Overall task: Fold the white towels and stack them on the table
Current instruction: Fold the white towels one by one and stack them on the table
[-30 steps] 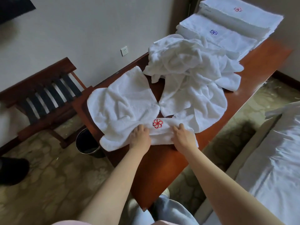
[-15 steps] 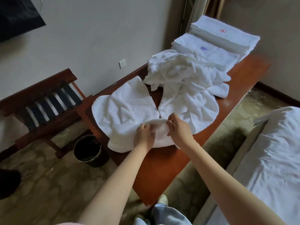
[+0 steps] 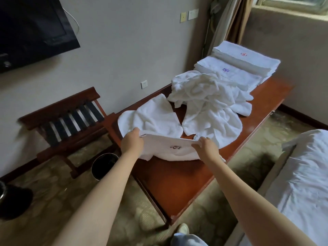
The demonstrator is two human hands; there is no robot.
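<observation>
Your towel [image 3: 170,151] carries a faint embroidered mark [image 3: 175,147] just below its raised edge, too dim to read. The far folded stack [image 3: 248,57] shows a red emblem [image 3: 244,54] and the nearer stack [image 3: 236,75] a blue emblem [image 3: 225,70]; neither reads as letters. Your left hand [image 3: 132,143] grips one end of the raised edge, fingers curled over it. Your right hand [image 3: 206,148] pinches the other end. The rest of the towel lies spread on the wooden table [image 3: 177,183], just in front of a loose heap [image 3: 200,87] of white towels. That makes two folded stacks, one heap and one towel held.
</observation>
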